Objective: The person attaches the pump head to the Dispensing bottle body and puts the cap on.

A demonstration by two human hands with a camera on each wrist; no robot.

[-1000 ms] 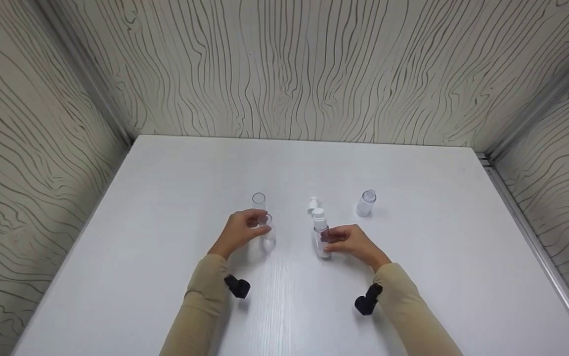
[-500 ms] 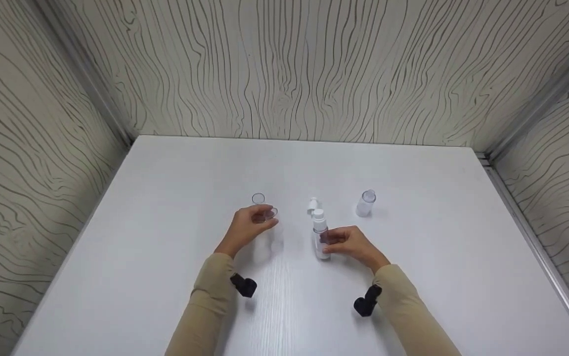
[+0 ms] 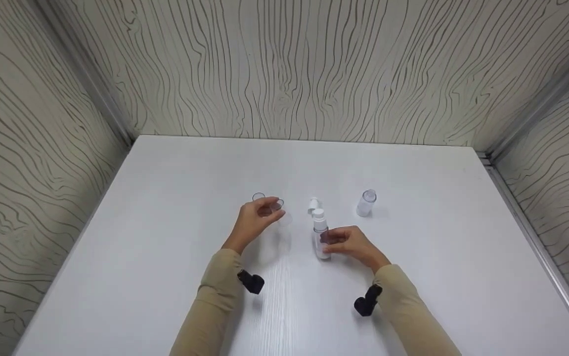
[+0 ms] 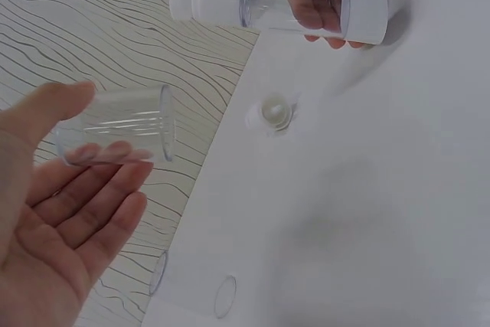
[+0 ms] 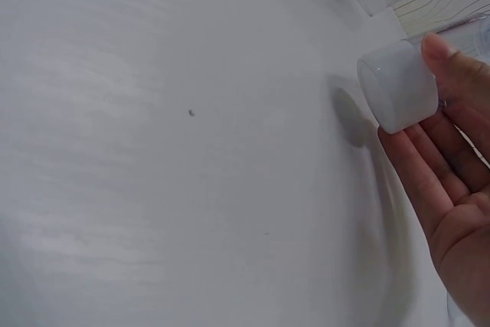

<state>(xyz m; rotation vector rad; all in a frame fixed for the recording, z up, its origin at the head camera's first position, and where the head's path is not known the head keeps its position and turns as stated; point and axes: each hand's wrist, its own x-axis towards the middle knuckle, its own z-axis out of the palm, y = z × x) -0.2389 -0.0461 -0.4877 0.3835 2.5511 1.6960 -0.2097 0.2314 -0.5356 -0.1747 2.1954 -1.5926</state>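
My left hand [image 3: 255, 221] pinches a clear cylindrical cap [image 4: 126, 124] between thumb and fingertips, raised above the table. One round rim of this cap faces away from the palm in the left wrist view. To its right, my right hand [image 3: 353, 243] grips a clear pump bottle [image 4: 295, 7] with a white collar and top. The bottle's whitish base [image 5: 400, 86] shows in the right wrist view, off the table with a shadow beside it. Just behind the bottle, a loose white pump head [image 3: 313, 203] lies on the table.
A second clear cap [image 4: 191, 287] stands behind my left hand, which partly hides it in the head view. Farther right stands a clear bottle [image 3: 365, 204] without a pump head. Patterned panels [image 3: 284, 69] border the white table [image 3: 437, 247] at the back and sides.
My left hand has moved forward and to the right, carrying the clear cap. It now covers more of the second cap. My right hand and the pump bottle have barely shifted.
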